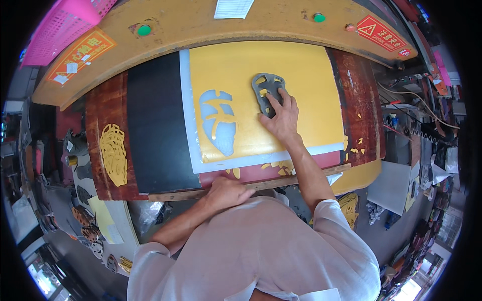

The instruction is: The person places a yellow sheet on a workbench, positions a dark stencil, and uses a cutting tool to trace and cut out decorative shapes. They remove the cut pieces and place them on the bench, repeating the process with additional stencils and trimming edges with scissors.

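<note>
Grey openwork die (271, 87) on yellow sheet (314, 95), one o'clock | right hand (284, 119) spread atop | left hand (227, 192), six o'clock | fingers' hold unclear

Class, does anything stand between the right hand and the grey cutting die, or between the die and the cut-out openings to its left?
Nothing visible does. The right hand touches the grey cutting die, and only bare yellow sheet lies between it and the cut-out openings.
</note>
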`<state>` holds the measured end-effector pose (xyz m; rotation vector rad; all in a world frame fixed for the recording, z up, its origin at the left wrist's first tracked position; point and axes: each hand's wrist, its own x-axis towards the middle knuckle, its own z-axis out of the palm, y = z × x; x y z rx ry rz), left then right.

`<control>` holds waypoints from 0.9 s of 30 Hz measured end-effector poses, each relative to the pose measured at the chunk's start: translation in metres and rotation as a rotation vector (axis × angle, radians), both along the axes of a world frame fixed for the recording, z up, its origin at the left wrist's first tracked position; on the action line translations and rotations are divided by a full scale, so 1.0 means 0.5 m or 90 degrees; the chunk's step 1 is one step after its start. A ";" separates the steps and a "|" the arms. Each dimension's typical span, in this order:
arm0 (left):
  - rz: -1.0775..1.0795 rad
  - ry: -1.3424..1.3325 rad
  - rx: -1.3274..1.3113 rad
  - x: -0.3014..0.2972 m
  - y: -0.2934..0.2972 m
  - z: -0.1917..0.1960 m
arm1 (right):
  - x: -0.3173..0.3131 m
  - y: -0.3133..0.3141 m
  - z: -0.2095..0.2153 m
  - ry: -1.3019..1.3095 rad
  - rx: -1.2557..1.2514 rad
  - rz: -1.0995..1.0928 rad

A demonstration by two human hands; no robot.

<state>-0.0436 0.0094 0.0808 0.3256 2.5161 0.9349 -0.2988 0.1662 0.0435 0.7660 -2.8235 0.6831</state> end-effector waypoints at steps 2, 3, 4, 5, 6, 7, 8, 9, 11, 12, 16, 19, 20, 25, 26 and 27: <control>0.173 0.158 0.012 -0.034 -0.017 0.002 | 0.001 -0.003 0.000 0.004 -0.002 0.002; 0.245 0.259 -0.001 -0.073 -0.027 -0.004 | 0.002 -0.004 0.002 0.008 -0.002 0.000; 0.289 0.382 0.025 -0.118 -0.032 -0.015 | 0.003 -0.006 0.005 0.009 0.002 -0.006; 0.275 0.462 -0.046 -0.163 -0.037 -0.027 | 0.005 -0.007 0.007 0.014 -0.004 -0.005; 0.250 0.540 -0.129 -0.198 -0.048 -0.038 | 0.007 -0.007 0.009 0.018 -0.006 -0.004; 0.221 0.551 -0.128 -0.221 -0.062 -0.046 | 0.010 -0.008 0.011 0.011 -0.006 -0.008; 0.179 0.551 -0.137 -0.237 -0.075 -0.051 | 0.012 -0.008 0.012 0.021 -0.002 -0.004; 0.135 0.547 -0.146 -0.240 -0.085 -0.053 | 0.015 -0.008 0.013 0.020 0.005 -0.005; 0.008 0.347 -0.204 -0.223 -0.115 -0.046 | 0.017 -0.009 0.015 0.024 0.015 -0.013; -0.049 0.268 -0.231 -0.207 -0.132 -0.039 | 0.018 -0.009 0.017 0.030 0.019 -0.014; -0.135 0.212 -0.216 -0.123 -0.182 -0.011 | 0.022 -0.018 0.034 0.023 0.016 -0.023; 0.038 0.368 -0.031 -0.076 -0.193 -0.010 | 0.041 -0.035 0.048 -0.030 -0.070 -0.068; 0.086 0.385 0.005 -0.064 -0.193 -0.013 | 0.052 -0.043 0.050 -0.041 -0.104 -0.081; 0.242 0.345 0.120 -0.034 -0.189 -0.020 | 0.110 -0.099 0.038 0.054 -0.100 -0.096; 0.259 0.328 0.122 -0.027 -0.189 -0.017 | 0.118 -0.109 0.032 0.033 -0.081 -0.090; 0.282 0.314 0.115 -0.018 -0.188 -0.014 | 0.121 -0.118 0.027 0.034 -0.074 -0.077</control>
